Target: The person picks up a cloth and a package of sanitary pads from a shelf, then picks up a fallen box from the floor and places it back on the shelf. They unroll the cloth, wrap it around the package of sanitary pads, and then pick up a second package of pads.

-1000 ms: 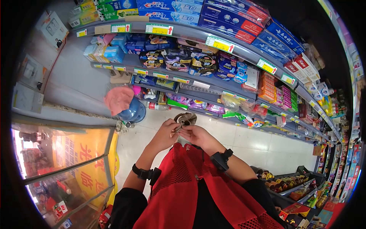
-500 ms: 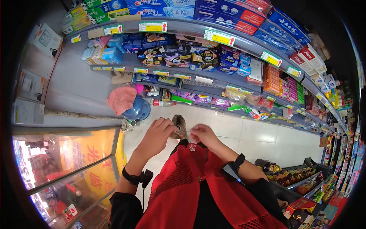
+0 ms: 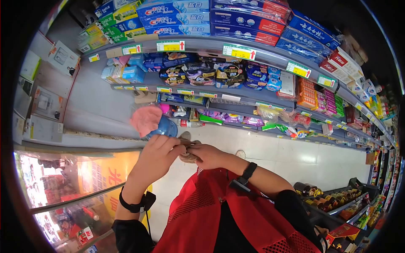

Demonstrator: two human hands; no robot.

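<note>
My left hand (image 3: 158, 157) and my right hand (image 3: 211, 156) meet in front of my body, fingertips close together. The fingers of both are curled and closed. Whatever is between them is small and mostly hidden, so I cannot make it out. Below the hands a brownish shoe (image 3: 185, 135) shows on the pale tiled floor. Just past my left hand stands a blue water jug (image 3: 168, 127), with a pink cloth (image 3: 145, 120) draped over its top. A clear bottle with a red label (image 3: 190, 123) lies beside the jug.
Ahead, shelves hold toothpaste boxes (image 3: 175, 19) above and dark sanitary pad packs (image 3: 200, 74) below. A glass-fronted case (image 3: 80, 181) stands at left. Jars (image 3: 331, 201) sit on a low rack at right. Red vest cloth (image 3: 198, 198) hangs over my front.
My right hand has moved left to meet my left hand, which has come slightly lower and left. The view has shifted, so the shelves and jug appear lower and farther right.
</note>
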